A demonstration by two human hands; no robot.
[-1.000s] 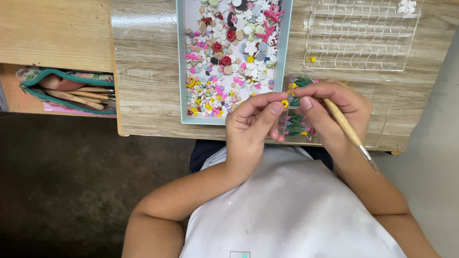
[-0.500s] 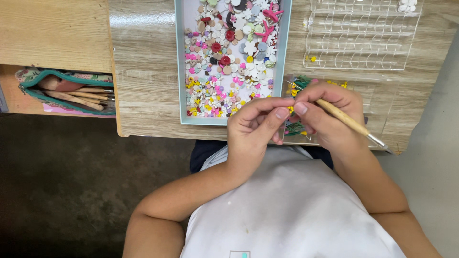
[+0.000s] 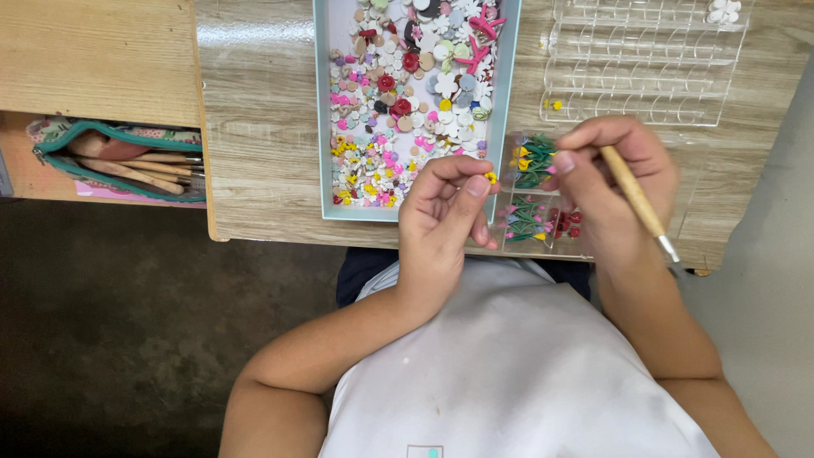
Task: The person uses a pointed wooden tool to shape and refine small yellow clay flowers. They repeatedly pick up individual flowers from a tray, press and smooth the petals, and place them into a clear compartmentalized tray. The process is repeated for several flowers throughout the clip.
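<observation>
Seen from above at a wooden table [image 3: 263,127]: left hand [image 3: 441,220] raised over the table's near edge, thumb and fingertips [image 3: 476,188] pinched together on a tiny yellow flower piece [image 3: 490,177], held just off the lower right corner of the pale blue tray [image 3: 320,127]. Right hand [image 3: 615,182] alongside, closed around a wooden-handled tool [image 3: 636,199], its metal end pointing out past the wrist toward the table edge; fingertips bent down toward a small clear box of green-stemmed miniature flowers [image 3: 532,191] lying between the two hands and partly hidden by both. Hands close together but not touching.

Filling the blue tray, a dense scatter of small white, pink, red, yellow and grey flower and disc shapes. Beyond the right hand, a clear plastic organiser with rows of ridged compartments [image 3: 644,59], a few white pieces [image 3: 723,10] in its far corner and one yellow speck [image 3: 555,105] near its left end. On an open shelf below the tabletop at left, an unzipped green-edged pencil case [image 3: 110,157] with wooden handles showing inside. Below, a white shirt [image 3: 517,365] and a dark floor [image 3: 110,339]. Right part of the flower box screened by the right hand's knuckles, contents there not readable.
</observation>
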